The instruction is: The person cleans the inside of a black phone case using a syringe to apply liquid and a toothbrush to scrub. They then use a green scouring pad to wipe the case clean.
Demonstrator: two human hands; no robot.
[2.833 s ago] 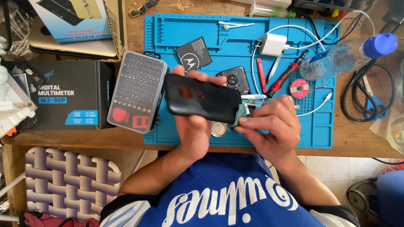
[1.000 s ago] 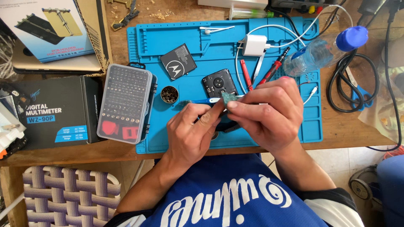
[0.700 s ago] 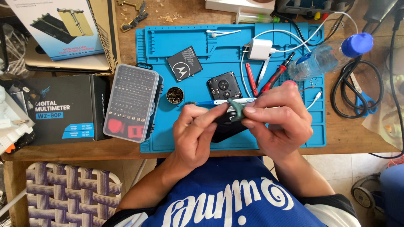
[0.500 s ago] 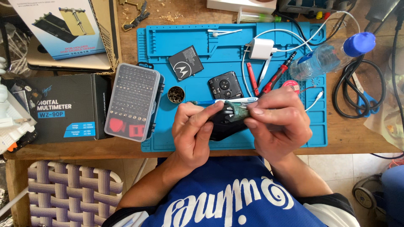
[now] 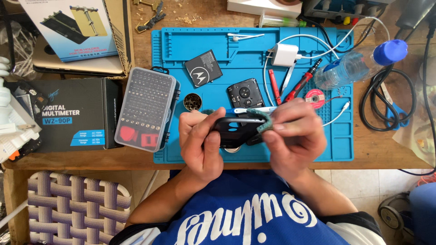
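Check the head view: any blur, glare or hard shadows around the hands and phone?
Head view: sharp overall, no motion blur on the left hand or right hand; even, soft daylight; only a soft shadow under the hands on the blue mat; the black phone reads dark with little detail; a light sheen on the plastic bottle; edges bow slightly.

Most of the dark phone body [image 5: 234, 134] is covered by the left hand [image 5: 202, 145], only its upper rim showing. The small green part [image 5: 265, 122] is half buried under the right hand [image 5: 295, 136] fingertips; what it is, too small to tell. A round disc [image 5: 232, 149] peeks out beneath. The black cable [image 5: 386, 102] runs off the right edge.
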